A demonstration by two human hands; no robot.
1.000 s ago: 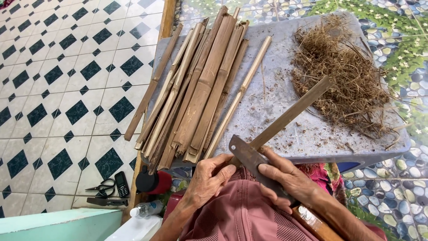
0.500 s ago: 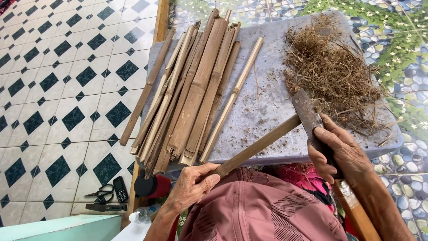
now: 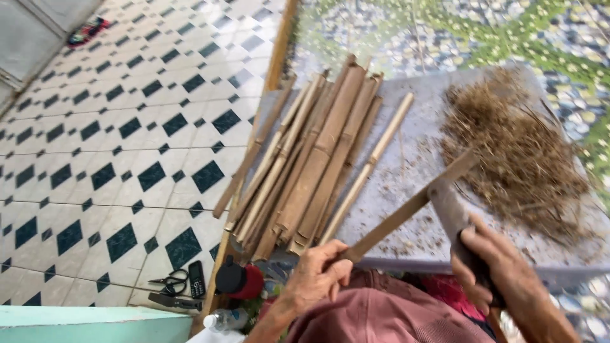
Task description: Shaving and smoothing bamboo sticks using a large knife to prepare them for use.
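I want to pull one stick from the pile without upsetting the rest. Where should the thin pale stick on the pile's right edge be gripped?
Probably grip the thin pale stick at its upper end, coming from the right: it lies outermost, with bare board beside it.

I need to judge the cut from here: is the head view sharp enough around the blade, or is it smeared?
Head view: motion blur softens the whole frame; the knife blade and right hand are smeared, and the shavings pile is a fuzzy mass. Head view: the bamboo strip in the left hand keeps readable edges. Head view: even daylight, no harsh glare or heavy shadow on the board.
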